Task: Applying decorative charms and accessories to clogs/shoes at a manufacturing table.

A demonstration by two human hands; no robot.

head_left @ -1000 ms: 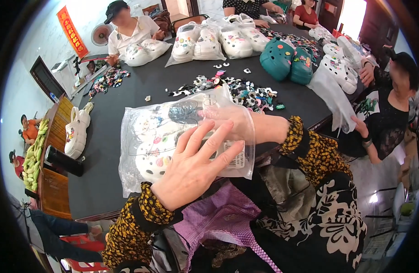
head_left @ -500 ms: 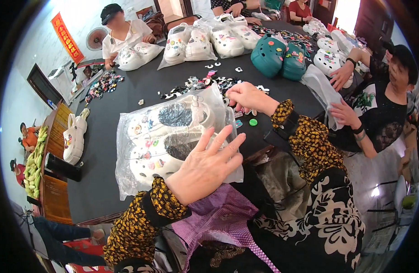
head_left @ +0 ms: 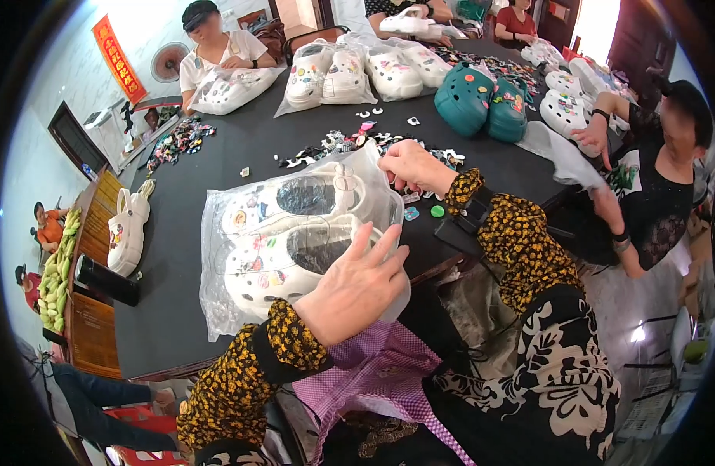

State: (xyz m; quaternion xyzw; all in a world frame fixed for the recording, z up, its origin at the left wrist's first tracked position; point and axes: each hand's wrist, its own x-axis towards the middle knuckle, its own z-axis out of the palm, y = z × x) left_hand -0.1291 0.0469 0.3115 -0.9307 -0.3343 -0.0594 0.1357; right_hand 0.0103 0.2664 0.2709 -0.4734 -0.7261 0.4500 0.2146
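A clear plastic bag (head_left: 218,307) lies on the dark table in front of me. Inside it is a pair of white clogs (head_left: 284,206) with colourful charms, lying side by side. My left hand (head_left: 350,279) rests on the bag's near right part, fingers spread and stretched out. At the bag's far right corner my right hand (head_left: 416,169) has its fingers pinched on the plastic edge. Just beyond that hand, a heap of small loose charms (head_left: 338,144) lies on the table. A green round charm (head_left: 437,211) sits below my right wrist.
Teal clogs (head_left: 464,101) stand at the back right, bagged white clogs (head_left: 346,74) at the back. A black cylinder (head_left: 107,281) and a white clog (head_left: 124,233) are at the left. Across the table one person handles a bagged pair (head_left: 237,89); another, right, holds a plastic bag (head_left: 567,155).
My right hand has come onto the bag's corner and the plastic edge. My left hand has shifted slightly. The person at the right has lowered their plastic bag.
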